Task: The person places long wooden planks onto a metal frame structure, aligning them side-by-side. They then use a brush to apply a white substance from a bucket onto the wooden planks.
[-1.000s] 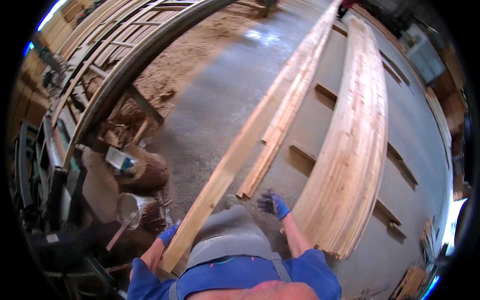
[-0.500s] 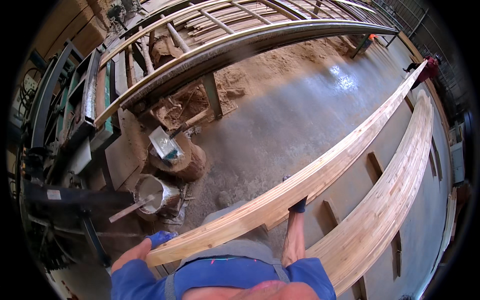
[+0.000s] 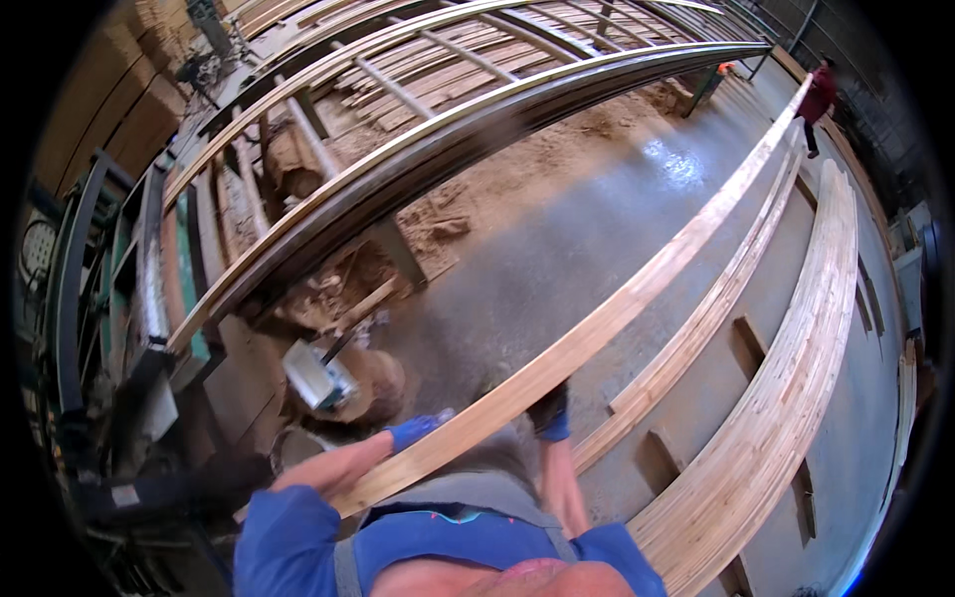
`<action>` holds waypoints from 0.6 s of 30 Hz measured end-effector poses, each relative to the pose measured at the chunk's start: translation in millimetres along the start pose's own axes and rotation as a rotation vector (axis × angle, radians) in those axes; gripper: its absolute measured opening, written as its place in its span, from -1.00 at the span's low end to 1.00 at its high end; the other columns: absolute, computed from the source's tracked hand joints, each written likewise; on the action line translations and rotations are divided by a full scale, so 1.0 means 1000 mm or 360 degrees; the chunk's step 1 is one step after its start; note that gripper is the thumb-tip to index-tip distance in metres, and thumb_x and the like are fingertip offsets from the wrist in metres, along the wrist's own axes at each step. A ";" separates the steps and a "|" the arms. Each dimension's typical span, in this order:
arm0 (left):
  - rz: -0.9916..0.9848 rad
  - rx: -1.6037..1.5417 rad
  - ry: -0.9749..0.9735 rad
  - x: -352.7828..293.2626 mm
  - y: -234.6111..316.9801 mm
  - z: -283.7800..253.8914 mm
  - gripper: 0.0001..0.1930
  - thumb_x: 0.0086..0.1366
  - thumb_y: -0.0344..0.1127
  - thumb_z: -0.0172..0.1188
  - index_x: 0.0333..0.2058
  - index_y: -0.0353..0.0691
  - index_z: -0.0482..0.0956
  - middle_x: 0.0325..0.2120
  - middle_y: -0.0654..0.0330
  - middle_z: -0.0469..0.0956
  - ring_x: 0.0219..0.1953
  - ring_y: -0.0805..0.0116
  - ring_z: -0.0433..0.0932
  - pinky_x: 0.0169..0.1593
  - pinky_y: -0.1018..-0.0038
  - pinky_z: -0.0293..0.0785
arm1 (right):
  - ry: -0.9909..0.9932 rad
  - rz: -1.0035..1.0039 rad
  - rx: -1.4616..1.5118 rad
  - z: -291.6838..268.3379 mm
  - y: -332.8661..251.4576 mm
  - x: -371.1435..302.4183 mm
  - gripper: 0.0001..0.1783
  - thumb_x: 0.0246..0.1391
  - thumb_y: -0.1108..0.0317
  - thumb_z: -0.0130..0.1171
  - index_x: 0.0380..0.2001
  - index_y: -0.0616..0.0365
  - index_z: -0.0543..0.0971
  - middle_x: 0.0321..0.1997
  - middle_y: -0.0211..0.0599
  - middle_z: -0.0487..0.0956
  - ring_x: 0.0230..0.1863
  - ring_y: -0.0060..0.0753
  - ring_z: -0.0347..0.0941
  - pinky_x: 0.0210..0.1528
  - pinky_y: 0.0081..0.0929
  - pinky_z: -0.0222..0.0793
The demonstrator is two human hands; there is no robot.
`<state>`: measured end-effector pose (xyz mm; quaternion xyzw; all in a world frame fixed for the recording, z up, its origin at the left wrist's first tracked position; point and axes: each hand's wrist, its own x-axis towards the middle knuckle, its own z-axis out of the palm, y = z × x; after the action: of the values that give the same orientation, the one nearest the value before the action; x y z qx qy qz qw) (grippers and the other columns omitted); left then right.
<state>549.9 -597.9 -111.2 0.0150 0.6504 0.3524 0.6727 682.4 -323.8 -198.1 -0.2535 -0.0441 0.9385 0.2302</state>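
A long, pale wooden board (image 3: 597, 333) runs from in front of my body toward the far right, lifted above the floor. My left hand (image 3: 418, 430), in a blue glove, is closed on its left edge near the close end. On the other edge my right hand (image 3: 552, 416), also gloved, grips the board from the right, its fingertips hidden beneath. At the far end another person (image 3: 818, 98) in dark red stands holding the board. Below and right of it lies a narrow stack of boards (image 3: 686, 353).
A wider board stack (image 3: 781, 388) rests on wooden bearers (image 3: 665, 453) at right. On the left stand a metal roller frame (image 3: 438, 121) and a round stump-like block (image 3: 373, 386) with a white container (image 3: 316, 376) on it. Sawdust (image 3: 448, 227) covers floor beneath the frame.
The held board has come away from the narrow stack and shifted left and up. Both my hands moved with it, the left one rightward along its edge. The far person stepped left.
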 end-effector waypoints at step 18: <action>0.0864 0.0656 0.0335 -0.083 0.300 -0.201 -0.66 0.45 -0.11 -0.02 -0.17 -0.28 0.58 -0.30 0.28 0.51 -0.17 0.53 0.41 -0.04 0.47 0.40 | -0.0513 0.0573 -0.0517 0.243 0.076 0.170 -0.62 0.21 0.22 0.20 0.01 0.19 0.48 -0.16 -0.29 0.60 -0.25 -0.45 0.56 -0.24 -0.44 0.58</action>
<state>243.1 -501.5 73.0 0.2864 0.7458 0.3794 0.4667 400.2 -305.9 -80.2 -0.1384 -0.1841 0.9731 0.0062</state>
